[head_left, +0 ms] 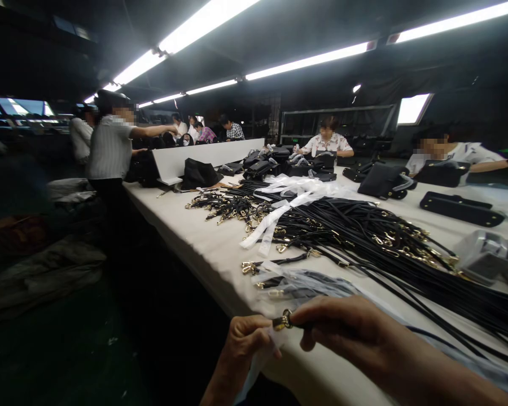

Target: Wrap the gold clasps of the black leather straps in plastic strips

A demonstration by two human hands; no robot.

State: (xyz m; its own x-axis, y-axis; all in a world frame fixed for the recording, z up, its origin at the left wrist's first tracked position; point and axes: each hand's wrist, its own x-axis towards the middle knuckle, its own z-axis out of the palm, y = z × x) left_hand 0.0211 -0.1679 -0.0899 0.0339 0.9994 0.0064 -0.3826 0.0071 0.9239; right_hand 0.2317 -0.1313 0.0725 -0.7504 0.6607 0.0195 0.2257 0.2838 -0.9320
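At the near edge of the long white table [203,248], my right hand [342,330] pinches the end of a black strap by its gold clasp [283,321]. My left hand [248,341] is closed on a thin clear plastic sleeve [262,361] that hangs just below the clasp. Both hands meet at the clasp. Right behind them lie more plastic-wrapped straps [296,282] and a big heap of black straps with gold clasps [364,237].
White plastic strips [279,214] and a second strap pile [224,206] lie mid-table. Black bags [381,180] stand farther back. A standing person [110,146] reaches over the table's far left; seated people [328,141] work across it. Dark floor with bundles lies left.
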